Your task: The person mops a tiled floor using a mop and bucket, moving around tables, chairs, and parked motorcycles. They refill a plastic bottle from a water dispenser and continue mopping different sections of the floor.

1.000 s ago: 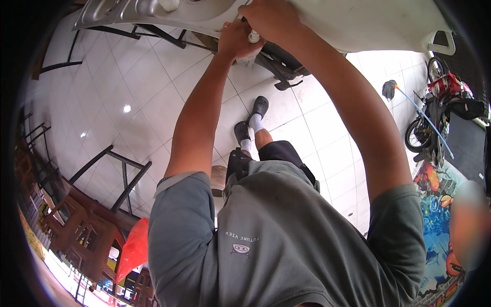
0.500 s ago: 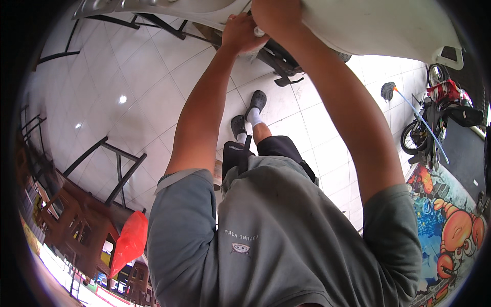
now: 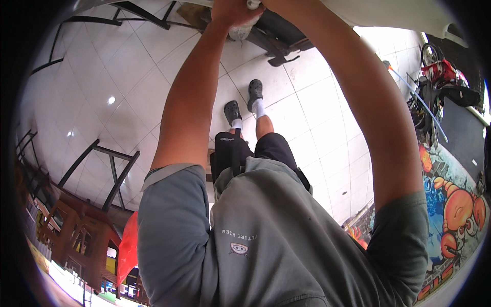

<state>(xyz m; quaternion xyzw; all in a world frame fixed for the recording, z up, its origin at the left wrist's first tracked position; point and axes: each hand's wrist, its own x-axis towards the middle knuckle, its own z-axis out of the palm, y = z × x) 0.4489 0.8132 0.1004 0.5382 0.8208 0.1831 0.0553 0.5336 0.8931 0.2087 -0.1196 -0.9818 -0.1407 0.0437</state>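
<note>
At the top edge, my left hand is closed around a whitish, cloudy container. Its white cap-like top pokes out above the fingers, and the rest is covered by the hand. My right hand is right beside that white top, but the picture's edge cuts it off and its fingers are hidden. A large pale smooth panel spans the upper right, past my right forearm. Below the hands sits a dark metal frame with a pedal-like foot.
Black-framed stands and brown wooden furniture are at the left, with a red bag. My feet in dark clogs stand on white floor tiles. A blue-handled mop, a motorcycle and a painted mural are at the right.
My hands, the container and the pale panel have shifted up in the picture, so my right hand is now mostly out of view. The floor and clogs also sit slightly higher.
</note>
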